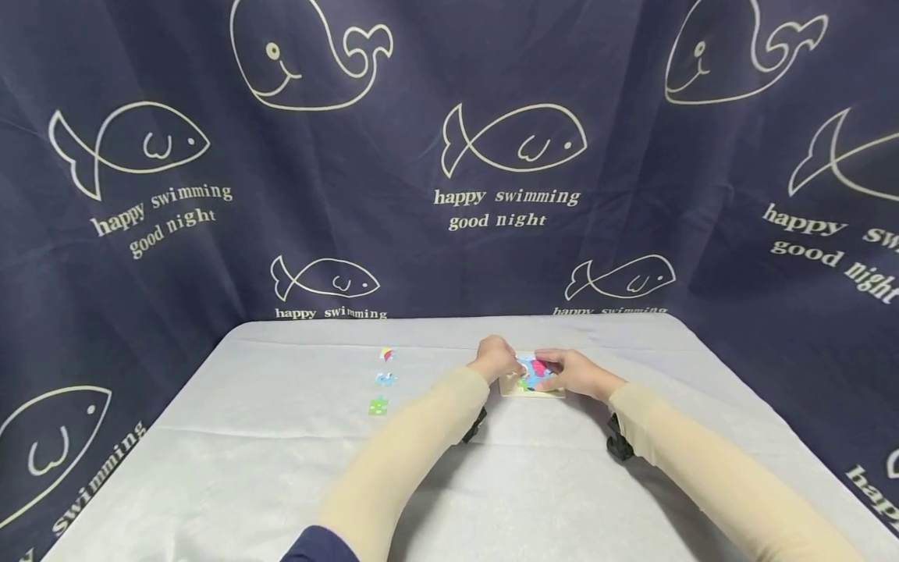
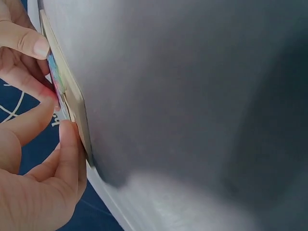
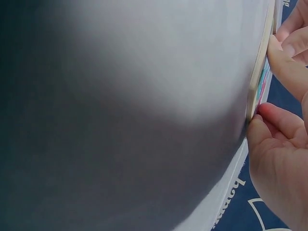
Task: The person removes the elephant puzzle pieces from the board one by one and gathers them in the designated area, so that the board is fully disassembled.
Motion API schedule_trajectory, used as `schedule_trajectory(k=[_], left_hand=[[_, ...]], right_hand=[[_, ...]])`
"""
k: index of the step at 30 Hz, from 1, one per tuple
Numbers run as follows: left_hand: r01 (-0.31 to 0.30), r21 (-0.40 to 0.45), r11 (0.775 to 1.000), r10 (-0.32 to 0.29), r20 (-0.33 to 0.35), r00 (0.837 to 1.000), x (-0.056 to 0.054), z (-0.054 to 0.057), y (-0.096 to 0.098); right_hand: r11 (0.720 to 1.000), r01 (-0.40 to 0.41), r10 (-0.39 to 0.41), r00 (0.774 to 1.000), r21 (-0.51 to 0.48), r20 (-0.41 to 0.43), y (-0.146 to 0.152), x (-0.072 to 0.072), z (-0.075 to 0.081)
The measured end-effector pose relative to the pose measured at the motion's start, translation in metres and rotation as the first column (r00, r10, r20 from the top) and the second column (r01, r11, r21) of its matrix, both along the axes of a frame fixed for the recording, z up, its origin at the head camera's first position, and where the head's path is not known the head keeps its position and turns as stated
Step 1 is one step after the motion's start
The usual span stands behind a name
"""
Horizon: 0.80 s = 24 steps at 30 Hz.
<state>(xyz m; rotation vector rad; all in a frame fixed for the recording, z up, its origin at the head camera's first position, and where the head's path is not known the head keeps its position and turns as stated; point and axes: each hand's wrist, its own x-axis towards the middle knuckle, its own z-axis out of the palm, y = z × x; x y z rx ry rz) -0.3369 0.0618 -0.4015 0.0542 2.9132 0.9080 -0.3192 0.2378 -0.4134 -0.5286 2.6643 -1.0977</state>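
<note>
A small wooden jigsaw board [image 1: 531,394] with a pale frame and a blue, pink and green picture lies on the table. My left hand [image 1: 495,357] is at its left side, fingers bent down, pinching a puzzle piece [image 2: 63,113] at the board. From the right, my right hand [image 1: 579,373] grips the board, thumb at the near side and fingers at the far side. The fingers hide part of the picture. In the right wrist view the right fingertips [image 3: 262,115] touch the board's corner.
Left of the board, three loose puzzle pieces lie in a column: a red and yellow one [image 1: 388,354], a blue one [image 1: 385,379] and a green one [image 1: 378,407]. A pale cloth covers the table [image 1: 281,468]. Dark blue curtains [image 1: 414,234] stand behind and beside it.
</note>
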Motion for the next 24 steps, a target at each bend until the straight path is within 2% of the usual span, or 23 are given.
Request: schedule_trajectory(k=[2, 4, 9, 13, 16, 24], left_hand=[[-0.005, -0.062, 0.998, 0.004, -0.011, 1.000, -0.001, 0.001, 0.003], [-0.010, -0.076, 0.997, 0.009, -0.014, 1.000, 0.001, 0.003, 0.007], [-0.075, 0.017, 0.997, 0.075, 0.011, 0.997, 0.007, 0.005, 0.013], [-0.119, 0.001, 0.993, 0.119, -0.008, 0.993, 0.000, 0.000, 0.018], [-0.127, -0.004, 0.992, 0.127, -0.021, 0.992, -0.001, -0.002, 0.017], [-0.145, 0.031, 0.989, 0.145, 0.011, 0.989, -0.001, -0.002, 0.015]], right_hand=[[1.000, 0.001, -0.001, 1.000, -0.005, -0.004, 0.000, 0.000, 0.000], [1.000, -0.002, 0.002, 1.000, -0.011, -0.005, 0.002, 0.001, 0.001], [1.000, 0.001, -0.001, 1.000, -0.015, -0.003, 0.003, 0.001, 0.000], [1.000, 0.007, -0.007, 1.000, -0.014, -0.006, 0.003, 0.000, -0.001], [1.000, 0.001, -0.001, 1.000, -0.016, -0.004, 0.002, 0.000, -0.001], [1.000, 0.005, -0.005, 1.000, -0.007, 0.005, -0.002, 0.000, 0.001]])
